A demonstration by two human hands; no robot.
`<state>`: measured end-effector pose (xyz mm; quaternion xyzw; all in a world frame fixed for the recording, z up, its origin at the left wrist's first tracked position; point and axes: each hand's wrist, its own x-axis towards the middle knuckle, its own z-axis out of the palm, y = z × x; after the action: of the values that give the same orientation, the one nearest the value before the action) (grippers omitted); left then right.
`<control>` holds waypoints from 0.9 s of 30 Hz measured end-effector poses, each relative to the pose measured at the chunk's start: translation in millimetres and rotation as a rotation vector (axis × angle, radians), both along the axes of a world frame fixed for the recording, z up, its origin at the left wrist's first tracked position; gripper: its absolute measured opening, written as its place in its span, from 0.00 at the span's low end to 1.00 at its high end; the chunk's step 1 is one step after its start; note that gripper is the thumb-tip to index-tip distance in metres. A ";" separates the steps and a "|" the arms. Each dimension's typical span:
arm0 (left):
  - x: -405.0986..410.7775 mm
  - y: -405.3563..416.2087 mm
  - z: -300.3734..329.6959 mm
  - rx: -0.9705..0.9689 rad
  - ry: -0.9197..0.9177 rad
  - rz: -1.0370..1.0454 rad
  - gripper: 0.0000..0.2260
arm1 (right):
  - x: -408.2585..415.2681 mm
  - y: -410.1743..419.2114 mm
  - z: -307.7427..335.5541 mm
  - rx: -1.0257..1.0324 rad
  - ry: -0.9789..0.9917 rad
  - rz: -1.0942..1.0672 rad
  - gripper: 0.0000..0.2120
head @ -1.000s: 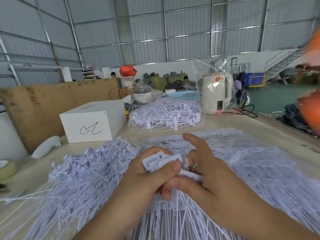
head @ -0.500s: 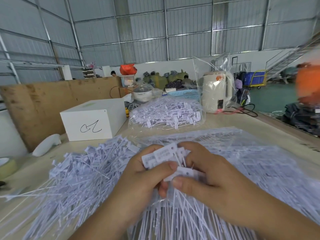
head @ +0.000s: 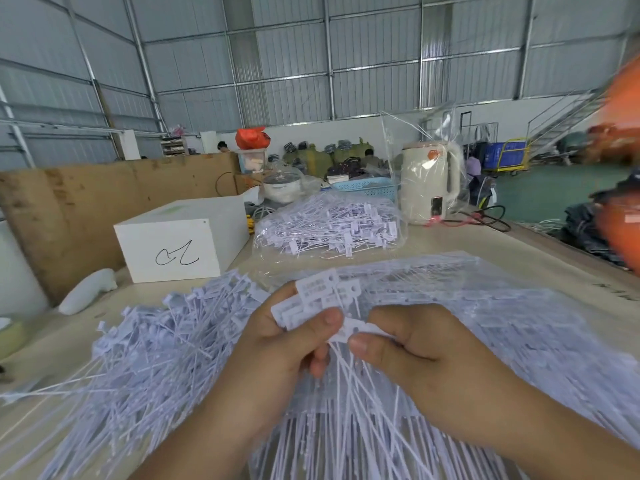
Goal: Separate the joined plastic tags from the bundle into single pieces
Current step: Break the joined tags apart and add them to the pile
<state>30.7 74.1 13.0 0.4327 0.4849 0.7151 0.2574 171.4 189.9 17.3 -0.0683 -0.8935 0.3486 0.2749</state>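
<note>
My left hand (head: pixel 277 344) grips a bundle of joined white plastic tags (head: pixel 320 292) by their flat heads, thumb pressed on the front. My right hand (head: pixel 412 344) pinches one tag (head: pixel 353 329) at the bundle's right edge between thumb and forefinger. The tags' long thin tails hang down between my wrists. A heap of loose single tags (head: pixel 152 344) lies on the table to the left. Under and right of my hands spreads a clear bag of joined tags (head: pixel 519 317).
A second clear bag of tags (head: pixel 329 226) lies further back. A white box (head: pixel 180 240) with a scribble stands at the back left, a cream kettle (head: pixel 427 183) in plastic at the back right. A tape roll (head: pixel 10 336) sits at the left edge. Something orange blurs at far right.
The bundle's heads have risen and fanned upward in my left hand. My right forefinger has curled in, and the pinched tag has pulled slightly right of the bundle.
</note>
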 end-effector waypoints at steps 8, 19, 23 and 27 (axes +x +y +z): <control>3.5 0.5 5.0 0.092 -0.311 0.026 0.05 | -4.2 -10.1 8.6 -0.192 0.494 -0.174 0.22; 9.8 2.2 0.6 -0.036 -0.172 -0.057 0.13 | -14.9 -4.4 -10.1 -0.538 0.177 0.278 0.16; 10.4 2.5 -0.4 -0.057 -0.108 -0.029 0.16 | -19.0 -5.8 -14.5 -0.595 0.123 0.324 0.15; 12.3 2.5 -2.0 -0.064 -0.012 0.051 0.08 | -21.6 -8.8 -11.6 -0.709 0.171 0.373 0.16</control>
<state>43.1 76.6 11.0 0.4074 0.5168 0.7082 0.2557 149.8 181.1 5.7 0.0337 -0.6889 0.6833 0.2395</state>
